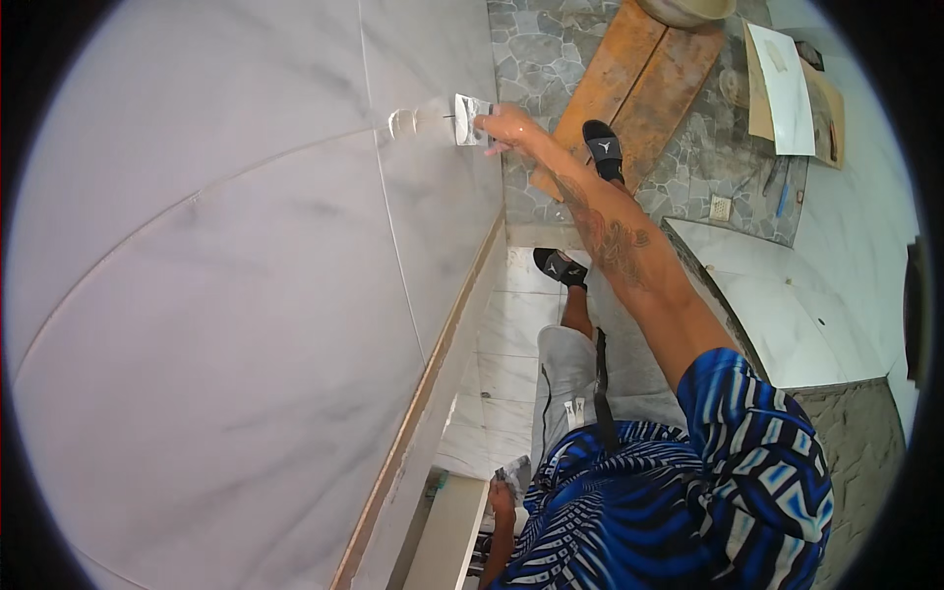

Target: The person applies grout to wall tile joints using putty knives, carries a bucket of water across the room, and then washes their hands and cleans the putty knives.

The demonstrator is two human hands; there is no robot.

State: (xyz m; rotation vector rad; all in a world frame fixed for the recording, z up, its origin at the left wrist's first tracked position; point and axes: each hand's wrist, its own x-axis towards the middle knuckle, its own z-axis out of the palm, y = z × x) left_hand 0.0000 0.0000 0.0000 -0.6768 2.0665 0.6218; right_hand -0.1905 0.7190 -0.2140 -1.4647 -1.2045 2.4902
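My right hand (511, 126) is stretched far out to the tiled wall. Its fingers grip a putty knife (466, 120), whose wide pale blade lies near the wall surface. A smear of white filler (403, 123) sits beside the blade, where two joint lines meet on the white marbled tiles (285, 265). Low in the picture, close to my body, my left hand (502, 495) is closed around a second flat-bladed putty knife (515, 472). Grey-white paste appears to coat that blade; its handle is mostly hidden by the fingers.
A brown tile edge (433, 369) borders the wall. Orange-brown boards (629, 84) lie on the stone-patterned floor (536, 59), with a round basin (688, 8) at their far end. Marbled tiles (787, 295) and rough grey mortar (851, 442) are at right. A pale open box (452, 536) stands near my left arm.
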